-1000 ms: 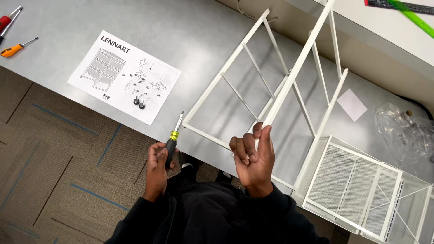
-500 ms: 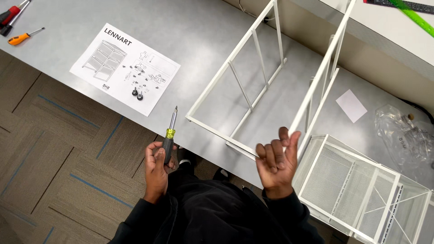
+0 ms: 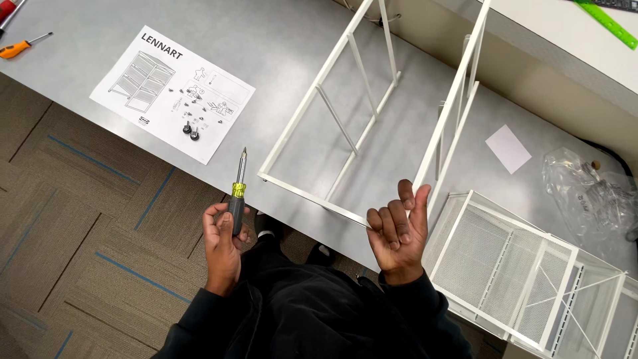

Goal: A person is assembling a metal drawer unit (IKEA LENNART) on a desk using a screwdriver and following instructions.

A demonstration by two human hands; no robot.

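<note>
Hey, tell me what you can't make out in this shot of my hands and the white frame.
Head view only:
- Right hand: whether it grips the white frame or is just beside it.
- Frame's top: cut off by the upper edge.
- Clear plastic bag: contents blurred.
- Screwdriver tip: too small.
- Mesh baskets: cut off bottom right.
</note>
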